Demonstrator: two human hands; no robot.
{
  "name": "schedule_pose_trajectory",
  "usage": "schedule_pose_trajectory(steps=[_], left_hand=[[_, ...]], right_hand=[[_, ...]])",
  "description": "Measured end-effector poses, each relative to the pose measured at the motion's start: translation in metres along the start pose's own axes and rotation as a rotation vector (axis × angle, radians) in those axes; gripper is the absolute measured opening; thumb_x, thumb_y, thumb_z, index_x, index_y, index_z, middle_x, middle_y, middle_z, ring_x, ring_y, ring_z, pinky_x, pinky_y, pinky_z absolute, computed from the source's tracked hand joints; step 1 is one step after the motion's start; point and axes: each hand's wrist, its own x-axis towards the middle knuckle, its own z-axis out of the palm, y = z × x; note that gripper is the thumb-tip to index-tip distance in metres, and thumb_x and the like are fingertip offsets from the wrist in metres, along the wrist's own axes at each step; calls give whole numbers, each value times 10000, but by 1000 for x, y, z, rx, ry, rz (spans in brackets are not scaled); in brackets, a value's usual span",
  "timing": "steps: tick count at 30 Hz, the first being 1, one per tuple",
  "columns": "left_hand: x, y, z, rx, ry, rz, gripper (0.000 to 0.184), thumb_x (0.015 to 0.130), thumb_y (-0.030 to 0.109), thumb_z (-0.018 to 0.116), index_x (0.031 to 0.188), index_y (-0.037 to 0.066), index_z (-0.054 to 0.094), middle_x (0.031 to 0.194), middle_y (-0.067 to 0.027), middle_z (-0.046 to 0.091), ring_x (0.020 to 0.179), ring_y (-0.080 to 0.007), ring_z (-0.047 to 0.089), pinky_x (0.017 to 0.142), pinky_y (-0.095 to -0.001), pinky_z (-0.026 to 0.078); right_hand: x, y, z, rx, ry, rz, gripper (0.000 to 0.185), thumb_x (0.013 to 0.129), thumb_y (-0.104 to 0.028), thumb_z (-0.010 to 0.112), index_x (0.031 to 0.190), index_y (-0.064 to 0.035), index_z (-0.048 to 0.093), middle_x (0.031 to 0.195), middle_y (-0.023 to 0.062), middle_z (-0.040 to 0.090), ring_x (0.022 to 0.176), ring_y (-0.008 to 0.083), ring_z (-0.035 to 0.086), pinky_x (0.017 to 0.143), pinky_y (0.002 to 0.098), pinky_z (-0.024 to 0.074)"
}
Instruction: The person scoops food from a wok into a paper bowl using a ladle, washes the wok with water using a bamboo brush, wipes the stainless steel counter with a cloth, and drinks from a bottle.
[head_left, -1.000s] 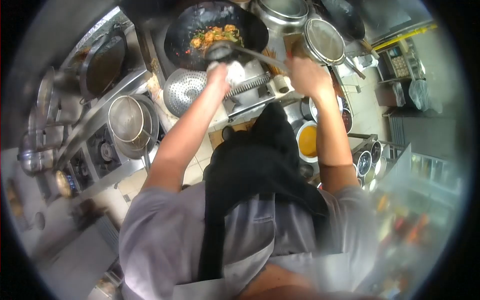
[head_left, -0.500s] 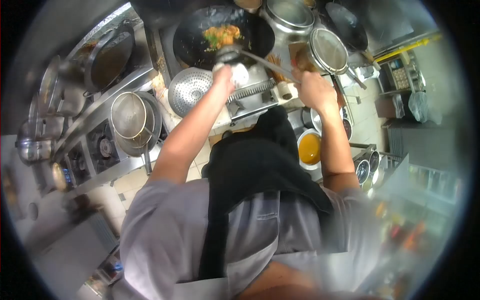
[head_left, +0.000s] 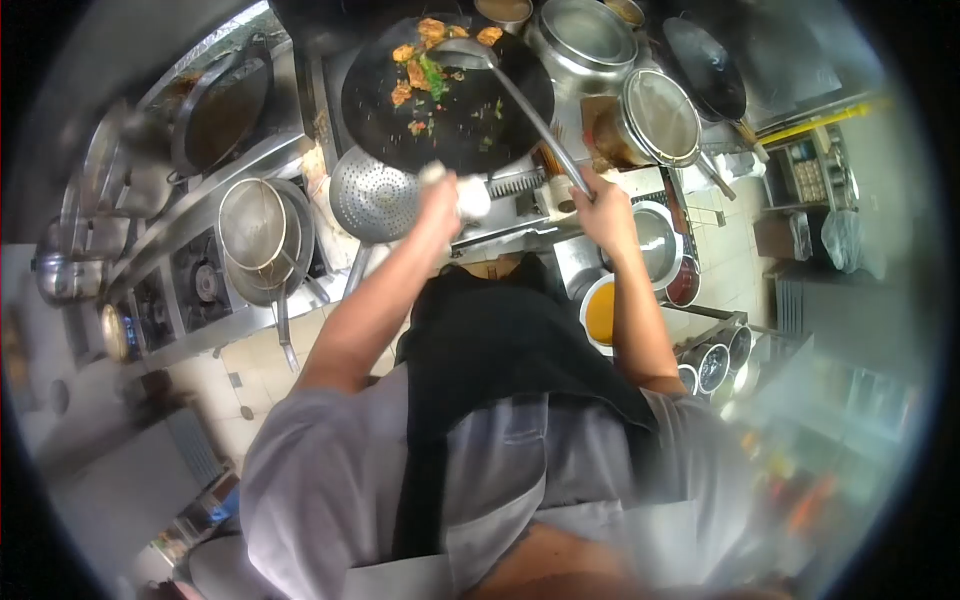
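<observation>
Wok (head_left: 450,140), round, black and wide, with no long axis I can pick out, sits at the far side ahead of me, its open mouth up towards me. Orange-brown food pieces (head_left: 415,75) and a bit of green show in its far left part; I can't tell whether some are in the air. Just left of its near side is a perforated strainer (head_left: 375,195). My left hand (head_left: 438,208) is closed on a white cloth (head_left: 472,197) at the wok's near edge; blur hides my fingers, and I can't make out what the cloth covers. The ladle (head_left: 530,110) slants across the wok, bowl end far and left, handle end near and right. Whether its bowl touches the wok, I can't tell. My right hand (head_left: 605,215), well apart from my left, is curled shut around that handle, covering its end. Nearer me, my right forearm partly hides a bowl of orange liquid (head_left: 600,310). Far right of that hand is a round mesh strainer (head_left: 662,118).
</observation>
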Motion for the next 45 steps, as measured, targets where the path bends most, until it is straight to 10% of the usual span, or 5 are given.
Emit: schedule_pose_trajectory(steps=[3, 17, 19, 31, 45], left_hand=[[75, 17, 16, -90, -135, -119, 215, 1037, 188, 466, 1135, 8, 532, 968, -158, 673, 819, -341, 718, 676, -539, 614], [20, -31, 16, 14, 41, 121, 290, 979, 66, 519, 1256, -18, 524, 1067, -172, 667, 899, -294, 711, 762, -433, 611], [23, -48, 3, -9, -112, 383, 379, 954, -9, 518, 1333, -1, 518, 1151, -145, 667, 1020, -272, 687, 814, -431, 596], [21, 8, -2, -155, -176, -167, 298, 1072, 235, 374, 1113, 7, 563, 959, -132, 687, 842, -290, 697, 699, -450, 596], [4, 30, -23, 92, -259, 51, 222, 956, 62, 558, 1128, -72, 597, 954, -118, 684, 798, -287, 713, 655, -437, 594]], right_hand=[[-21, 24, -6, 167, -184, 186, 266, 894, -237, 692, 1073, -44, 733, 739, 220, 679, 690, 373, 673, 667, 423, 514], [46, 38, 12, 112, -266, -37, 251, 908, -221, 655, 1009, 5, 696, 904, 321, 668, 929, 509, 645, 821, 544, 514], [36, 47, 6, 236, -239, -85, 254, 916, -226, 655, 1005, 7, 700, 866, 323, 661, 894, 483, 669, 790, 514, 524], [-29, 4, -45, 576, -365, 143, 197, 1012, -101, 572, 1175, -8, 633, 630, -35, 508, 483, 49, 442, 447, 246, 360], [-98, -63, -10, 428, 22, 241, 290, 969, -220, 616, 1178, -23, 653, 695, 173, 605, 612, 213, 562, 618, 366, 474]])
